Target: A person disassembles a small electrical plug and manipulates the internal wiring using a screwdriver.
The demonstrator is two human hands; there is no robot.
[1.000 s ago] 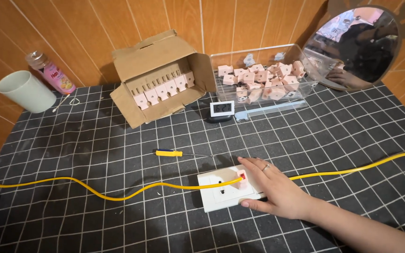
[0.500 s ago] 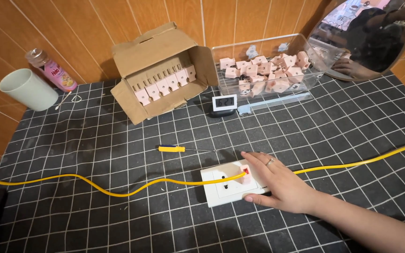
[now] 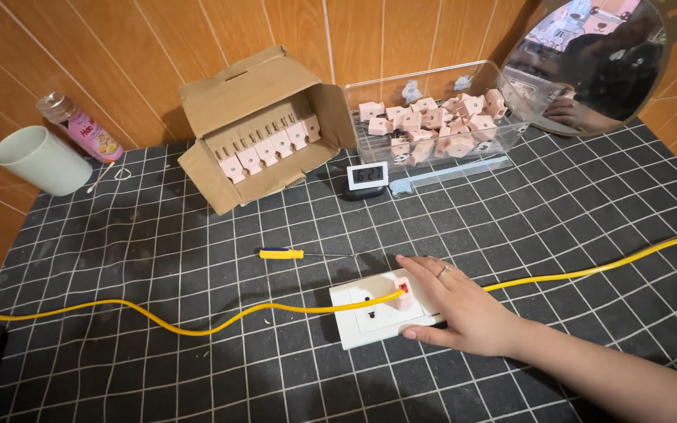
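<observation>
- Yellow cable (image 3: 197,325) snakes across the dark gridded surface (image 3: 158,235) and runs over the white socket plate (image 3: 370,317), passing a small pink block (image 3: 403,288) on the plate's right part.
- Your right hand (image 3: 464,309) lies flat with fingers spread on the plate's right edge, pressing rather than gripping, likely to pin plate and cable.
- Your left hand is out of view.
- Just beyond the plate lies a yellow-handled screwdriver (image 3: 284,253), within easy reach.
- Farther back, a tipped cardboard box (image 3: 264,125) and a clear bin (image 3: 440,117) hold more pink blocks; between them sits a small digital timer (image 3: 368,177).
</observation>
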